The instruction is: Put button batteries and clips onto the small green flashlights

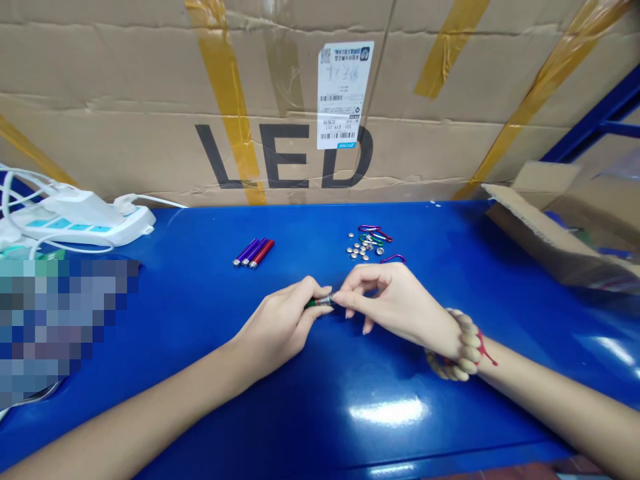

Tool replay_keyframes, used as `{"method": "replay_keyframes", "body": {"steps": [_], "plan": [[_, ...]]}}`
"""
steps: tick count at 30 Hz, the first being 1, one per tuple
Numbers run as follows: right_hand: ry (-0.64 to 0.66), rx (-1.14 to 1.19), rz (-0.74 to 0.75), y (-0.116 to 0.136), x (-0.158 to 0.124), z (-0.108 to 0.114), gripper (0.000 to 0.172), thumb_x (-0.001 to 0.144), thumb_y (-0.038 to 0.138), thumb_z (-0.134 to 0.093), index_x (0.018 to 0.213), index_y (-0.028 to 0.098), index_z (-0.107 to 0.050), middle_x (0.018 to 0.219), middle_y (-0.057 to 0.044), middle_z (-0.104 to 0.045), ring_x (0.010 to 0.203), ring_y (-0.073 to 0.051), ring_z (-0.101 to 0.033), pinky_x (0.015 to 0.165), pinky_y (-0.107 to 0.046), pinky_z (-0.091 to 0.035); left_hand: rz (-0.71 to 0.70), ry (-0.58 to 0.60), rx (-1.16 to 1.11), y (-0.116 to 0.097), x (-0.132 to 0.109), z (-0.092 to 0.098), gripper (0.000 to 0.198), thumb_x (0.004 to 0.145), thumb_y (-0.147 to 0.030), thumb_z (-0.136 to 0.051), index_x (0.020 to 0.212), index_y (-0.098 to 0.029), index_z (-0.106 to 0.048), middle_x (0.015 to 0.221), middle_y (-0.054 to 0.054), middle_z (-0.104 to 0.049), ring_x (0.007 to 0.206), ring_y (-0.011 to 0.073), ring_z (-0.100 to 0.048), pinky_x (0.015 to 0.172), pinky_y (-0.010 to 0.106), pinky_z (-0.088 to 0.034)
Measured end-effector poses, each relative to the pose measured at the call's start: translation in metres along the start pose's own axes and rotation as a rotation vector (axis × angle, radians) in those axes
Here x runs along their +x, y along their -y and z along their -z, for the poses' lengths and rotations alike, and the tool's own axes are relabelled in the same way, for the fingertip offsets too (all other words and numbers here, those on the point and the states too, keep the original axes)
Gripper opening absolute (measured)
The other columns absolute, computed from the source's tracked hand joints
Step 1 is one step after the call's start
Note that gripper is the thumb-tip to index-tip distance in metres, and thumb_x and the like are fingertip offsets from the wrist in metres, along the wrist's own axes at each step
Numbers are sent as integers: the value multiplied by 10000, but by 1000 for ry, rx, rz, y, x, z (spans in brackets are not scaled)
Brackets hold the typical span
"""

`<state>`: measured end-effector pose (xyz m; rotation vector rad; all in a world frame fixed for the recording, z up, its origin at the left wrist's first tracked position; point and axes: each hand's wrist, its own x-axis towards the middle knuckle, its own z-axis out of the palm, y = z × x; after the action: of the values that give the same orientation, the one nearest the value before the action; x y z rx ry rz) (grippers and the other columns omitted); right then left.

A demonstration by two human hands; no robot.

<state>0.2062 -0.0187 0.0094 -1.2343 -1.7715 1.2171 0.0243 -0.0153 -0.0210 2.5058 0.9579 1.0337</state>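
Note:
My left hand [283,320] is closed around a small green tube [320,302], whose silvery end points right. At that end, my right hand [385,297] pinches with thumb and forefinger; what lies between those fingertips is too small to make out. Its other fingers are loosely curled. Beyond my left hand, purple tubes [249,251] and a red tube [263,254] lie side by side with metal ends toward me. Several small round metal pieces [363,251] are scattered beyond my right hand, among coloured carabiners [381,236].
A large cardboard box [150,100] stands along the back of the blue table [200,413]. On the left are a white power strip [90,223] with cables and a pixelated area. An open cardboard box [555,233] sits at the right.

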Motion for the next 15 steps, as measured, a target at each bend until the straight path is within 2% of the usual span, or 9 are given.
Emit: {"method": "replay_keyframes", "body": {"steps": [4, 7, 10, 13, 15], "plan": [[-244, -311, 115, 2, 10, 30, 359, 752, 492, -578, 720, 140, -643, 612, -24, -628, 454, -102, -553, 411, -212, -444, 187, -32, -24, -3, 4, 2, 50, 860, -240, -469, 882, -196, -476, 872, 21, -670, 754, 130, -648, 639, 211, -498], [-465, -770, 163, -6, 19, 58, 303, 773, 442, -572, 709, 158, -653, 683, -42, -644, 576, -143, -592, 520, -248, -442, 234, -35, -38, -3, 4, 4, 111, 866, -270, -454, 941, -194, -483, 819, 19, -661, 719, 130, -641, 630, 223, -497], [-514, -1105, 97, -21, 25, 76, 291, 794, 398, -549, 650, 169, -656, 745, -63, -643, 629, -173, -589, 527, -270, -401, 220, -20, -50, -3, 3, 4, 130, 867, -287, -456, 948, -192, -493, 804, 20, -653, 714, 130, -639, 637, 231, -497], [-536, -1176, 96, -30, 28, 79, 328, 842, 364, -480, 652, 168, -663, 787, -77, -643, 662, -182, -586, 528, -278, -392, 213, -21, -58, -3, 3, 4, 136, 867, -290, -460, 957, -194, -496, 813, 19, -652, 723, 130, -640, 643, 234, -498], [-507, -1149, 181, -33, 30, 76, 311, 870, 352, -436, 802, 176, -683, 868, -81, -641, 751, -193, -590, 586, -287, -421, 213, -16, -65, -3, 3, 4, 141, 868, -292, -462, 965, -195, -495, 817, 18, -654, 726, 131, -642, 639, 232, -498]]}}
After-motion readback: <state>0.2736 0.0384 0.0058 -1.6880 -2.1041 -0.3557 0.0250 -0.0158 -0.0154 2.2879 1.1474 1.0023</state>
